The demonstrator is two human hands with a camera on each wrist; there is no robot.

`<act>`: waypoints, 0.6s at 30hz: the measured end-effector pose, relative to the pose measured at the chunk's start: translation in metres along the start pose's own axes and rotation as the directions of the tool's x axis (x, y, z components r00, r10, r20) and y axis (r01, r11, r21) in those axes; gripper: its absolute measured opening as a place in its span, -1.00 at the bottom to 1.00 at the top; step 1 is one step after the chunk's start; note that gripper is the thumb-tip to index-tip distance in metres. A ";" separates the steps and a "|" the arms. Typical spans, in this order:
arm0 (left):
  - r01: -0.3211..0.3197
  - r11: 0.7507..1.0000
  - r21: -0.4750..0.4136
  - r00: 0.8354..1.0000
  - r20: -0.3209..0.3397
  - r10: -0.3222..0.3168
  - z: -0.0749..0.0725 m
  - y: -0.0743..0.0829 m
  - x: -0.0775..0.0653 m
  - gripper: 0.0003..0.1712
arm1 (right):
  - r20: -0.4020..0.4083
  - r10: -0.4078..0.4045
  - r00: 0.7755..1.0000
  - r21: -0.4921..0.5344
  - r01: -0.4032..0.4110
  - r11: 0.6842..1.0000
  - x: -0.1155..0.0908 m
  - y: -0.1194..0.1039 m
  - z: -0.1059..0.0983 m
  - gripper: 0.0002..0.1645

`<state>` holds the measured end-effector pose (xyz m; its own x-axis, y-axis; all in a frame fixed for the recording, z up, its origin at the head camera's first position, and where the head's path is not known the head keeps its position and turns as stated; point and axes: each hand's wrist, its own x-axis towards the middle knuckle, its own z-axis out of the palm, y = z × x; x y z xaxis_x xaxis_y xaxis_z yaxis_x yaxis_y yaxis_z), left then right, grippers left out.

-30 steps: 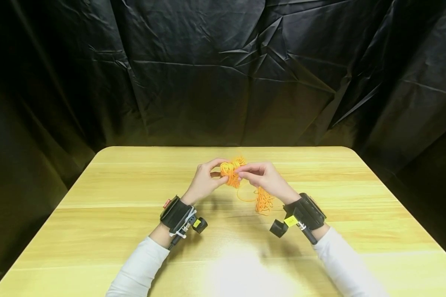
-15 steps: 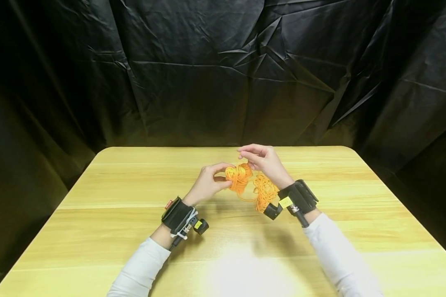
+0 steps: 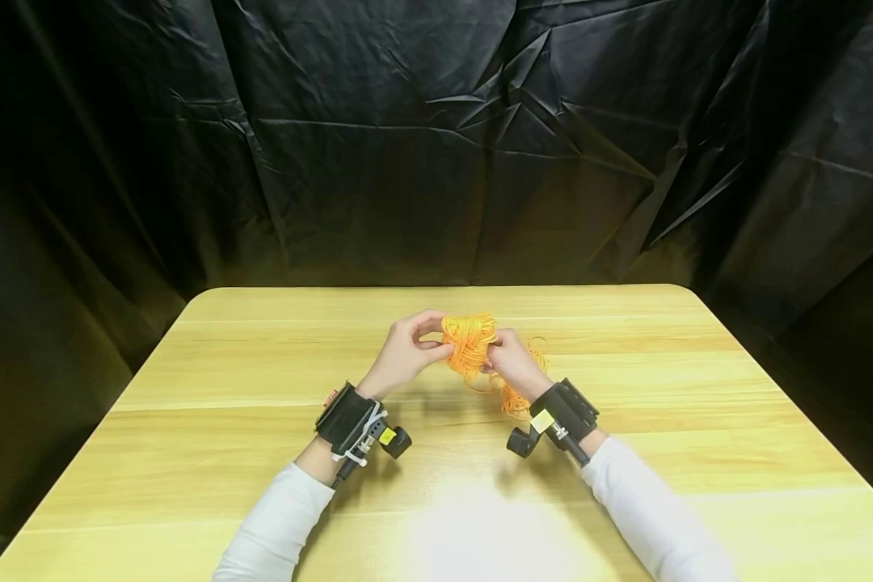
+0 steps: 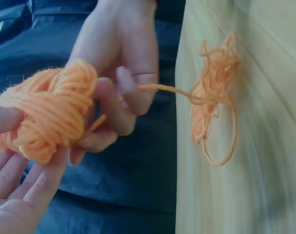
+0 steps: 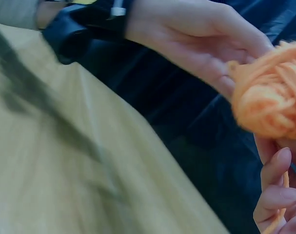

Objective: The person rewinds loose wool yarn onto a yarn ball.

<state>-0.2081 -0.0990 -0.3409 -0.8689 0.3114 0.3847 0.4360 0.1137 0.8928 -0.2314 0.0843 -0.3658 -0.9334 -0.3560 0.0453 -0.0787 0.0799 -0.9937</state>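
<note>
A ball of orange yarn point(image 3: 469, 343) is held above the table by my left hand point(image 3: 406, 349), its thumb and fingers gripping the ball's left side. In the left wrist view the yarn ball point(image 4: 52, 109) shows strands wrapped crosswise about its middle. My right hand point(image 3: 512, 361) is close at the ball's right side, with curled fingers holding the yarn strand point(image 4: 162, 87). That strand runs from the right hand to a loose heap of orange yarn point(image 4: 213, 83) on the table. In the head view the right hand and wrist partly cover the heap point(image 3: 515, 400).
The wooden table point(image 3: 189, 453) stretches out on both sides of the hands. Behind it hangs a black sheet point(image 3: 378, 194). Each wrist wears a black strap with a small camera, the left camera point(image 3: 396, 442) and the right camera point(image 3: 521, 442).
My right hand has gone up and over the far side of the ball, then come down to its right side. The left hand still holds the ball, which has turned and shifted slightly right.
</note>
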 end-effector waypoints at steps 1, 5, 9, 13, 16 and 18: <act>0.010 1.000 0.002 1.000 -0.011 -0.010 0.000 0.000 0.000 -0.60 | 0.004 0.013 1.000 0.008 -0.013 1.000 -0.001 0.002 0.002 -0.73; 0.031 0.999 -0.009 0.999 -0.021 -0.031 0.000 -0.001 0.000 -0.63 | 0.025 0.048 0.999 0.055 -0.049 0.997 -0.005 0.009 0.007 -0.76; 0.029 0.999 -0.039 0.999 -0.037 -0.030 0.000 -0.001 0.000 -0.66 | 0.070 0.050 0.996 0.059 -0.054 0.997 -0.008 0.014 0.011 -0.74; 0.017 0.999 -0.052 0.996 -0.091 -0.021 0.000 -0.001 0.000 -0.65 | 0.133 0.006 0.991 0.036 -0.011 0.999 -0.013 0.015 0.014 -0.70; 0.007 0.999 -0.045 0.989 -0.144 -0.013 -0.001 -0.002 0.001 -0.63 | 0.160 -0.021 0.987 0.008 0.020 1.000 -0.019 0.013 0.018 -0.64; 0.001 0.999 -0.036 0.985 -0.173 -0.007 -0.001 -0.003 0.002 -0.59 | 0.173 -0.036 0.984 -0.042 0.044 0.998 -0.022 0.010 0.020 -0.59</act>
<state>-0.2112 -0.1000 -0.3430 -0.8994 0.1430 0.4131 0.4266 0.0802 0.9009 -0.2042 0.0743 -0.3787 -0.8554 -0.5141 0.0629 -0.1343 0.1027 -0.9856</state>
